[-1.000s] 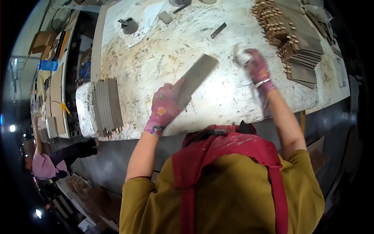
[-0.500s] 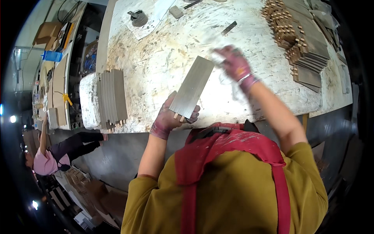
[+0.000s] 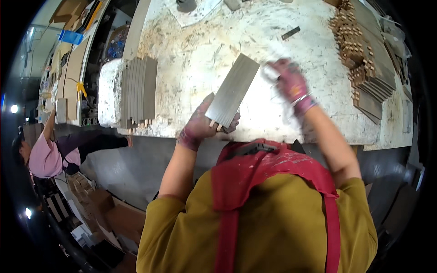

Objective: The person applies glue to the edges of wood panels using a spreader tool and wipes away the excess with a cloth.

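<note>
A flat grey board (image 3: 233, 91) with two wooden dowels at its near end is in my left hand (image 3: 199, 122), whose gloved fingers wrap round its lower end. The board tilts up and to the right above the worktable (image 3: 195, 54). To the right of its far end, my right hand (image 3: 293, 84), in a stained reddish glove, curls round a pale thing (image 3: 272, 73) that is smeared by motion, so its kind does not show. That hand is apart from the board.
At left, a row of grey boards (image 3: 139, 91) stands beside a white block (image 3: 110, 93). Many doweled boards (image 3: 371, 91) are stacked at right. A small dark strip (image 3: 291, 33) lies far on the table. Another person (image 3: 48, 157) is at far left.
My right hand has shifted a little to the right, still with the pale thing. My left hand keeps its hold on the board. The whole view has tilted slightly.
</note>
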### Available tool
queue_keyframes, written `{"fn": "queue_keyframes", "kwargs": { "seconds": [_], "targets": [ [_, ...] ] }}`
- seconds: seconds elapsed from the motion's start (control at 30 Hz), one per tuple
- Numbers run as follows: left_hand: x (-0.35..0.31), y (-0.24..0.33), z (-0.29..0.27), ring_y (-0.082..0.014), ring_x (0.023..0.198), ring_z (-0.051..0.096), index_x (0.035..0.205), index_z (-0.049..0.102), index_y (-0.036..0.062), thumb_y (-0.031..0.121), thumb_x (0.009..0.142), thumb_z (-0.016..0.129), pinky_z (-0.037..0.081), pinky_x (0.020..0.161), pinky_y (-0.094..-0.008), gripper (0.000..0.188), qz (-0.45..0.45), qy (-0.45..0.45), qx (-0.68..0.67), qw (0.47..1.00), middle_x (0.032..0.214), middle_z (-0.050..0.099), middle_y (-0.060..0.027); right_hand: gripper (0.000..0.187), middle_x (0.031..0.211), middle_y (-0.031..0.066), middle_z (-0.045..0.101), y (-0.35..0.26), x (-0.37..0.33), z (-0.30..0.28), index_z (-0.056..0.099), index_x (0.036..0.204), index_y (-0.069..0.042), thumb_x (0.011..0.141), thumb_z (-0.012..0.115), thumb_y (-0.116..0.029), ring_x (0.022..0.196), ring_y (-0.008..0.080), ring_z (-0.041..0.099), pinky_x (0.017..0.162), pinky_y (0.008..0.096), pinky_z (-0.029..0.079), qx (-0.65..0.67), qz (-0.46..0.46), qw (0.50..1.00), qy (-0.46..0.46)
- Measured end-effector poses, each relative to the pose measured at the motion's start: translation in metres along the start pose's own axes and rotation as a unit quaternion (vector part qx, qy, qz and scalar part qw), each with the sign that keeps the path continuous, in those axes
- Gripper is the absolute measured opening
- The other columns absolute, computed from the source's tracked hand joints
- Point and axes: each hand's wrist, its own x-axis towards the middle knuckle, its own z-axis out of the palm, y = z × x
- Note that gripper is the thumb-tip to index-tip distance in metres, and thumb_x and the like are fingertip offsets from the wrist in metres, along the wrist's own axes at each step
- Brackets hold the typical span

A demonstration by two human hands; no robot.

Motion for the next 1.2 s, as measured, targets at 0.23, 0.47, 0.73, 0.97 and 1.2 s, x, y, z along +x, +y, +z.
{"fn": "queue_keyframes", "kwargs": {
  "seconds": [0.23,0.47,0.73,0.97,1.2],
  "targets": [
    [0.004,-0.002,0.003,-0.0241,0.09,0.049,0.142,0.039,0.0018,0.056,0.099,0.037,0.042,0.08,-0.0356,0.069,-0.062,0.047,-0.099,0.992,0.107,0.055,-0.0143,0.035,0.116,0.0113,0.061,-0.032,0.007,-0.04,0.065,0.111,-0.013,0.082,0.067,-0.033,0.114,0.0299,0.057,0.097,0.0459,0.041,0.014,-0.028,0.996,-0.084],
    [-0.004,-0.001,-0.01,-0.0382,0.123,0.049,0.146,0.036,0.0019,0.05,0.102,0.038,0.037,0.107,-0.0472,0.065,-0.037,-0.049,-0.173,0.983,0.139,0.048,-0.0245,0.04,0.103,0.0114,0.066,-0.061,0.031,-0.007,0.067,0.105,-0.01,0.084,0.067,-0.045,0.098,0.0337,0.063,0.09,0.0445,0.044,0.036,-0.032,0.989,-0.138],
    [0.005,0.003,-0.005,-0.0366,0.126,0.044,0.143,0.039,0.0009,0.04,0.102,0.044,0.031,0.11,-0.0543,0.057,-0.052,0.132,0.085,0.986,0.138,0.047,-0.0187,0.031,0.088,0.0112,0.065,-0.056,0.027,-0.005,0.063,0.093,-0.007,0.083,0.071,-0.035,0.084,0.0336,0.065,0.076,0.0413,0.049,0.057,0.004,0.989,-0.135],
    [0.004,0.01,-0.027,-0.0291,0.123,0.04,0.142,0.041,0.005,0.02,0.097,0.047,0.028,0.112,-0.0482,0.049,-0.13,0.122,-0.49,0.853,0.132,0.05,-0.0137,0.03,0.092,0.0129,0.066,-0.066,0.019,0.013,0.063,0.095,-0.007,0.084,0.071,-0.034,0.084,0.0327,0.066,0.074,0.0424,0.051,0.037,-0.062,0.992,-0.105],
    [0.014,0.008,-0.001,-0.0256,0.113,0.058,0.138,0.043,0.002,0.027,0.102,0.051,0.051,0.094,-0.0384,0.044,-0.119,0.055,-0.271,0.954,0.127,0.056,-0.0152,0.029,0.093,0.0127,0.068,-0.078,0.025,-0.008,0.066,0.097,-0.008,0.085,0.07,-0.034,0.082,0.0306,0.068,0.075,0.0398,0.052,0.09,0.04,0.978,-0.186]
  ]
}}
